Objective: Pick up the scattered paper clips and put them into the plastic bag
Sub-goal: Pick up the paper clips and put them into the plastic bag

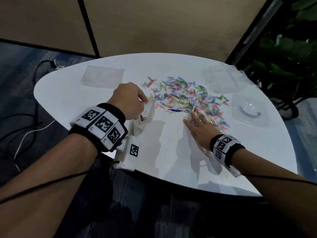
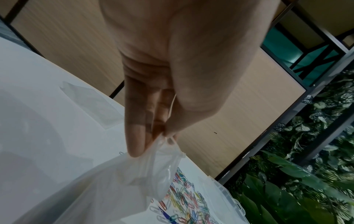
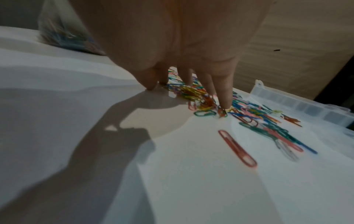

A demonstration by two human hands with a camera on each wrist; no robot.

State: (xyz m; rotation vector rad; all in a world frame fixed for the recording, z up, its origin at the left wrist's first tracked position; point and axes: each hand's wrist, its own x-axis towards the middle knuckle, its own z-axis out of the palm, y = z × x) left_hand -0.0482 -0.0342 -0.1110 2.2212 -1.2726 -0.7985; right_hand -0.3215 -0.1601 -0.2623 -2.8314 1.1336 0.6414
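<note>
A person is sitting at a white table point(image 1: 72, 93), and their left hand point(image 1: 127, 100) is pinching the top edge of a thin, clear plastic bag point(image 1: 147, 117) between thumb and fingertips, lifting it just above the tabletop (a few clips are showing through it). Their right hand point(image 1: 199, 129) is lying low with straight, spread fingers point(image 3: 226, 97) touching the near edge of a wide scatter of colourful paper clips point(image 1: 185, 97), which is spreading across the middle of the table, just right of the bag. A clear plastic box point(image 1: 248, 112) is sitting beside the clips at the right.
</note>
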